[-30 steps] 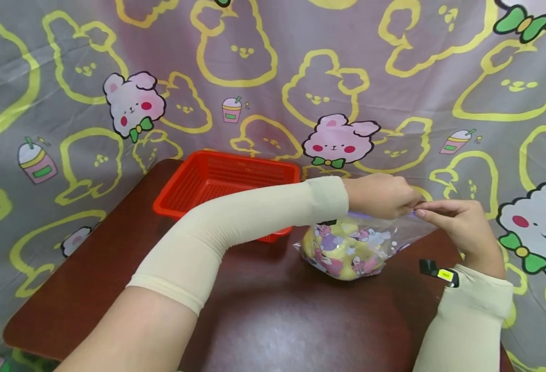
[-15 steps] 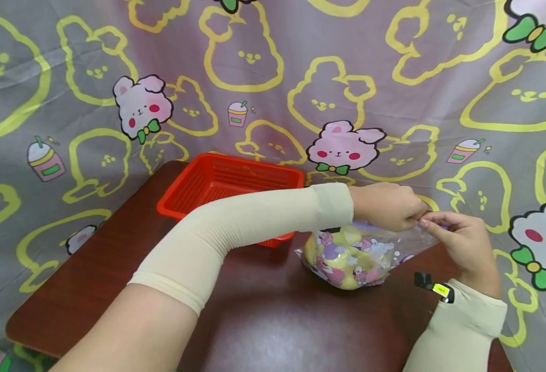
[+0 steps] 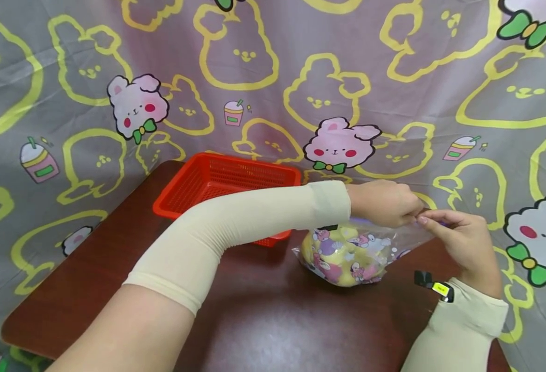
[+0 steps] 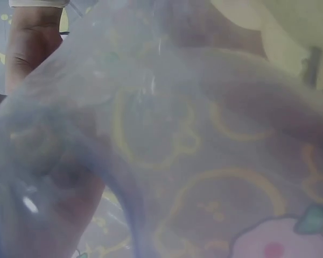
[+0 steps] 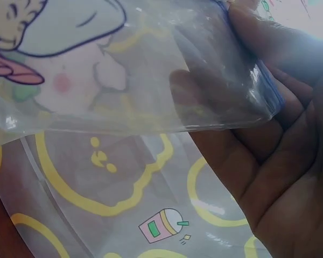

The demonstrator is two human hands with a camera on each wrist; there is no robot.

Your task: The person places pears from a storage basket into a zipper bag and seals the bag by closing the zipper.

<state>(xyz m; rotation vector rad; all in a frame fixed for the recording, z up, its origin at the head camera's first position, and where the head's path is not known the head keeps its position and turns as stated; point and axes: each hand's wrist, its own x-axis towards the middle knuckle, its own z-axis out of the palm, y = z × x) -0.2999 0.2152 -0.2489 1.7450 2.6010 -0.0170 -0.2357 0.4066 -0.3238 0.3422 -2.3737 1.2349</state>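
A clear printed zip bag [image 3: 347, 253] with several yellow, rounded things inside rests on the table at centre right in the head view. Its purple-edged mouth leads up to both hands. My left hand [image 3: 387, 204] reaches across from the left and pinches the mouth edge with curled fingers. Close against its fingertips, my right hand [image 3: 468, 237] pinches the bag's right corner between thumb and fingers. In the right wrist view, the purple zip strip [image 5: 269, 88] runs along the palm side of the right hand. Clear film [image 4: 161, 140] covers most of the left wrist view.
A red plastic basket [image 3: 240, 173] stands at the back of the brown table [image 3: 263, 320], partly behind the left forearm. A grey curtain [image 3: 273, 46] with bunny prints hangs right behind the table. Off-white sleeves cover both forearms.
The right hand and wrist have sunk slightly, and the left hand a little too. Both still pinch the bag's mouth; the bag has hardly moved. The head view shifted slightly.
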